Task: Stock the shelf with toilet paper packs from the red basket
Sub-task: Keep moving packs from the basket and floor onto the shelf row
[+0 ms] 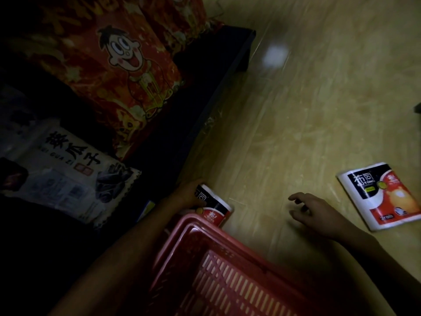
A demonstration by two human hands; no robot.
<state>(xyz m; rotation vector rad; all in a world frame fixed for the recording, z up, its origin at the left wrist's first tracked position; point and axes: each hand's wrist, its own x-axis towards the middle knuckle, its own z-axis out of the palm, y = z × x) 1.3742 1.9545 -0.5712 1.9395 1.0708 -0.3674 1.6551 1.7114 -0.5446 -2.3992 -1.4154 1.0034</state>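
My left hand (191, 195) grips one toilet paper pack (213, 207) between the red basket (218, 270) and the dark shelf (193, 124); my right hand (315, 212), fingers loosely spread, holds nothing, near a second pack (382, 197) on the floor (296, 110); shelving step in hand; next, I judge, slide the held pack onto the low shelf.

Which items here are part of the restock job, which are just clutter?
Job: red basket; pack gripped by the left hand; second pack on the floor; right hand, empty; dark shelf.
Clutter: red cartoon bags; seed bag.
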